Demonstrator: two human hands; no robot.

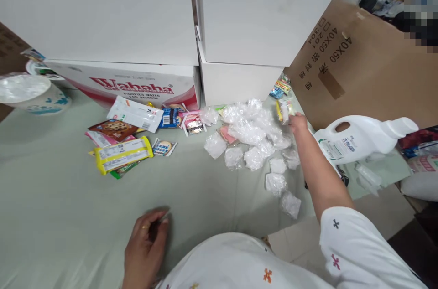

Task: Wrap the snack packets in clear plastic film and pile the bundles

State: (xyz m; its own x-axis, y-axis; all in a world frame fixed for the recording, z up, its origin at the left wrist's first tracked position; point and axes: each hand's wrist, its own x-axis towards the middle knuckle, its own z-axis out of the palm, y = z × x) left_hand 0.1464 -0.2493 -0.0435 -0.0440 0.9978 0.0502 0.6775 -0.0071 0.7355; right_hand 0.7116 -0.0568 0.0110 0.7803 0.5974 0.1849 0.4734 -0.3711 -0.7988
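Packet point(284, 111) is pinched in the right hand point(299, 123); well apart, the left hand point(148, 239) curls, whether gripping I cannot tell.

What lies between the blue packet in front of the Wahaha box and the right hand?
Rightward, the head view shows a pink packet, a heap of clear plastic packets, then a small yellow-and-white packet at the right hand.
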